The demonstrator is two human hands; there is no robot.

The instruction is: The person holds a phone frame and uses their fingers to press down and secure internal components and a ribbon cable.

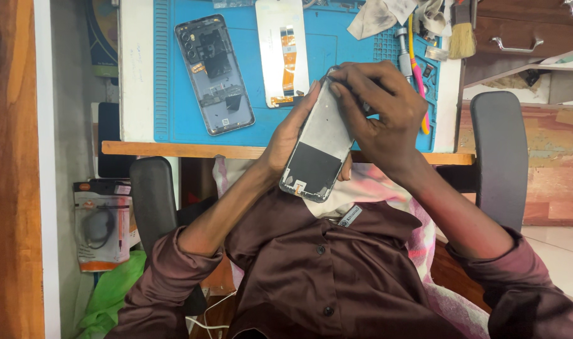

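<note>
above your lap, just in front of the wooden desk edge (192, 149), you are holding a phone display frame (318, 145) between both hands. your left hand (291, 135) is cradling it from behind and along its left side, fingers wrapping the edge, one fingertip showing near the top corner. your right hand (380, 116) is covering the upper right part, fingers curled and pressing together at the top corner of the frame; whether they are pinching a tool or only the frame edge, i cannot tell. the frame's long axis is running from lower left near your chest up toward the desk, tilting slightly right, its dark patch toward you. the right hand is the nearer one to the top corner being worked; the left is serving as support only.

lying on the blue repair mat (167, 94): an opened phone body (215, 74) with boards exposed, and just beside it a white screen panel with an orange flex cable (282, 51). a screwdriver and pink tool (415, 75) are resting near your right hand, a brush (462, 31) further off.
</note>
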